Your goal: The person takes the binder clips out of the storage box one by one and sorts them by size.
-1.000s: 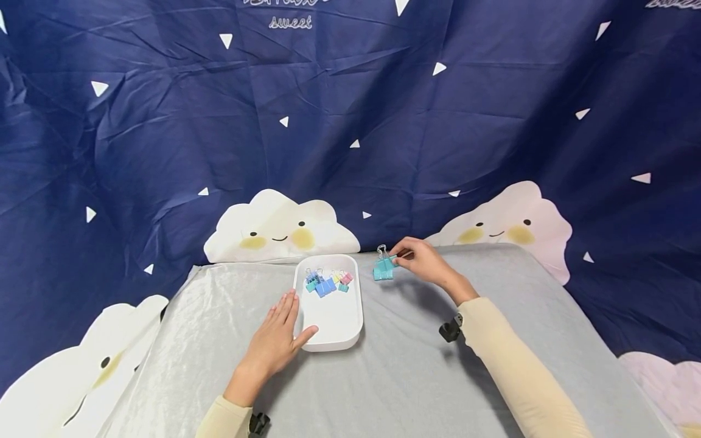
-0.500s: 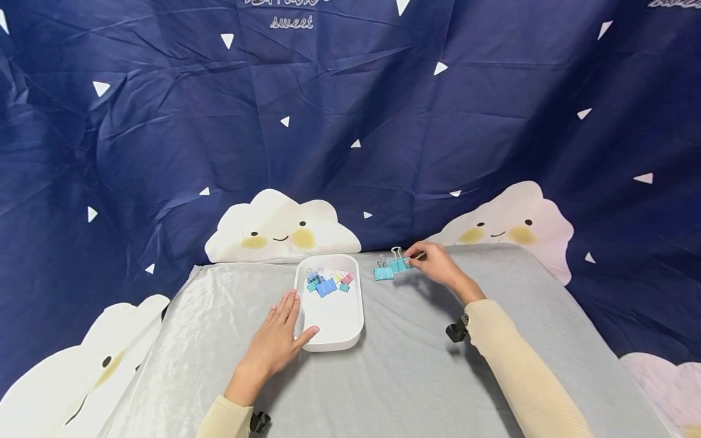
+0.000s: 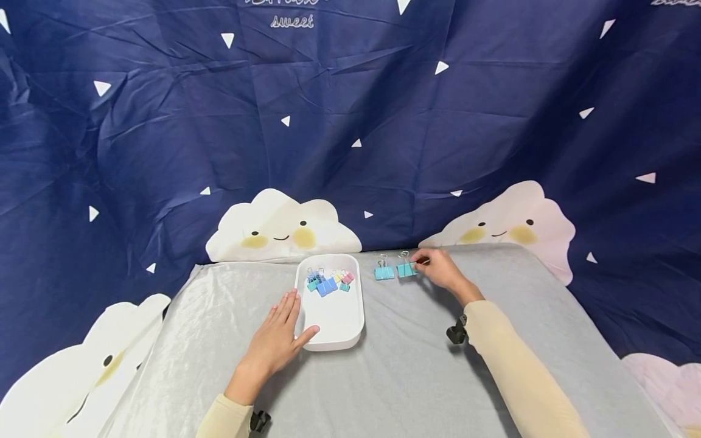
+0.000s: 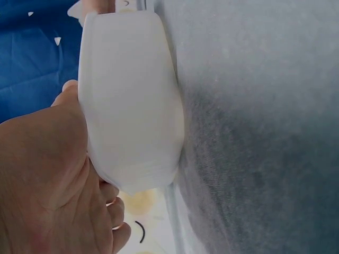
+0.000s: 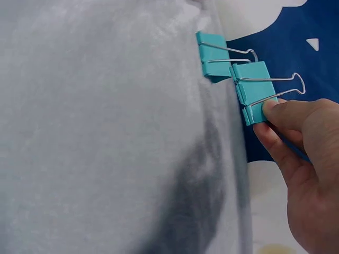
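My right hand (image 3: 440,268) pinches a teal binder clip (image 5: 257,87) by its side edge, between thumb and fingers, near the far side of the grey table. Just left of it another teal binder clip (image 3: 384,272) lies on the cloth with its wire handles pointing away. My left hand (image 3: 278,334) rests along the left rim of a white tray (image 3: 353,333), fingers straight and thumb reaching over the near part. Inside the tray's far half sit several smaller binder clips, among them a blue binder clip (image 3: 327,287) and a pink binder clip (image 3: 347,278).
A grey cloth (image 3: 405,377) covers the table. Behind its far edge hangs a dark blue curtain (image 3: 317,152) printed with clouds and white triangles. Each wrist carries a small black camera (image 3: 456,331).
The right hand has carried its teal binder clip rightward, away from the one lying on the cloth, and lower toward the table. The left hand and tray have stayed put.
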The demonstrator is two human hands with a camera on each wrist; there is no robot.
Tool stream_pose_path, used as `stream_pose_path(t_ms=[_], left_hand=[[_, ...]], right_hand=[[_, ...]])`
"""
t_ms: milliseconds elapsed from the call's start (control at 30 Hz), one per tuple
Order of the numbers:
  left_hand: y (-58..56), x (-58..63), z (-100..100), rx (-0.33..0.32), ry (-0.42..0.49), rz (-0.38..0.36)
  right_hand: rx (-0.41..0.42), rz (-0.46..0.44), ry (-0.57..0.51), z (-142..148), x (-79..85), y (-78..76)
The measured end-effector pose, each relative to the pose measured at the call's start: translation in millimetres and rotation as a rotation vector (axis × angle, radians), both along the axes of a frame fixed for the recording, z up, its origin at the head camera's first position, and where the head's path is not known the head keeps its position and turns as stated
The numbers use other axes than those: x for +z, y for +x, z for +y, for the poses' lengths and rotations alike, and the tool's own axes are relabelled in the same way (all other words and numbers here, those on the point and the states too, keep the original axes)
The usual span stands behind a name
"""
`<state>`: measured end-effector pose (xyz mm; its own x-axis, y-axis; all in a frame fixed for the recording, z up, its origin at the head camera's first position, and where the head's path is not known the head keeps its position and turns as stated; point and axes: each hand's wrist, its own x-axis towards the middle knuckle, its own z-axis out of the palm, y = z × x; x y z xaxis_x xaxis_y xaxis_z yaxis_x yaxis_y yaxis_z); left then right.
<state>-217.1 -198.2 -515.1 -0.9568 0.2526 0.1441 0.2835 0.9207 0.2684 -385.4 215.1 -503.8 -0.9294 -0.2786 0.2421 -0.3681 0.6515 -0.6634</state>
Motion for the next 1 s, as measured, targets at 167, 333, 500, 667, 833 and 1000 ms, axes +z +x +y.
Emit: stream_pose_path(t_ms=[167,333,500,667,833,1000], left_hand=[[0.1,1.1,0.3,-0.005,-0.002,0.007],[0.1,0.8,0.2,-0.01,-0.002,0.025],[-0.2,1.4,0.4,-0.006,-0.002,0.005],[0.0,1.7,0.6,0.0,0.002,-0.01],[0.2,1.5,0.6,0.001,0.003,-0.009],[0.8,1.1,0.5,0.0,0.003,-0.011]], right_hand=[[-0.028,-0.03,0.019,2.2,-8.5,-1.2],[-0.059,-0.042,0.042,4.6,-14.5,-2.5],[-0.096,-0.057,0.126,4.7,-20.6,-3.4],[-0.132,-0.062,0.166,2.2,-23.5,-4.6],[-0.153,-0.038,0.177,-0.9,-24.0,-5.2],[-0.18,-0.038,0.178,-3.3,-27.0,-6.1]])
